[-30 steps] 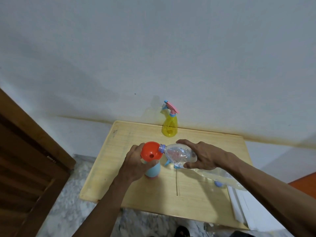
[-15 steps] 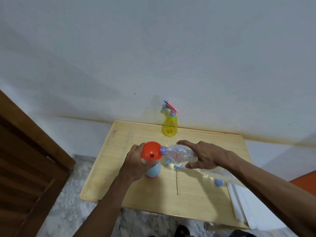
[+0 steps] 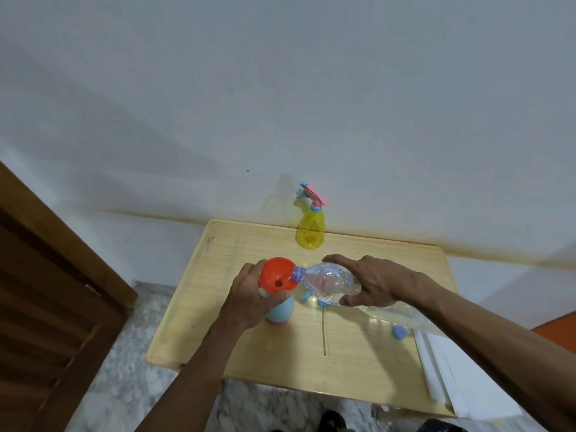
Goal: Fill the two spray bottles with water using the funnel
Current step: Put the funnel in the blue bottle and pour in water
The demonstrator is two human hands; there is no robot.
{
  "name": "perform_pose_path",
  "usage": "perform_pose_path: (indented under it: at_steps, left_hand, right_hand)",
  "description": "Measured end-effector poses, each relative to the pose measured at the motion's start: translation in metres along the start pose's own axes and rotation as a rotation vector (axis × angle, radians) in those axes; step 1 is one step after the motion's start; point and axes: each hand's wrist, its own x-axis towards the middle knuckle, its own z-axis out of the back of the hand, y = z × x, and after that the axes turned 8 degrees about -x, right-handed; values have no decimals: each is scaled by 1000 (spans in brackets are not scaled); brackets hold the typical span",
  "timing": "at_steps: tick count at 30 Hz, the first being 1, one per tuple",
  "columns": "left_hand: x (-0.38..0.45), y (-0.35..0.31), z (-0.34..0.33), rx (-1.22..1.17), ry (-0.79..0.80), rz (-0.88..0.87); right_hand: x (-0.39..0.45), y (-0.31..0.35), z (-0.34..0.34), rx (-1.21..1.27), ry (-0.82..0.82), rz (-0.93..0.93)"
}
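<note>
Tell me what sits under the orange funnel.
Under the orange plastic funnel stands a light blue spray bottle, gripped by the left hand. The hand covers its neck and the funnel's spout, so their fit cannot be seen.

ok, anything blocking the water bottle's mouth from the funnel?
Nothing visible. The water bottle, held tipped by the right hand, has its mouth at the rim of the funnel, which the left hand steadies on the blue spray bottle.
</note>
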Motion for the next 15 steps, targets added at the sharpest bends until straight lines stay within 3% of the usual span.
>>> perform_pose_path:
  at_steps: [15]
  left_hand:
    - [-6, -12, 3, -74, -46, 33]
  right_hand:
    - [-3, 4, 2, 10, 9, 9]
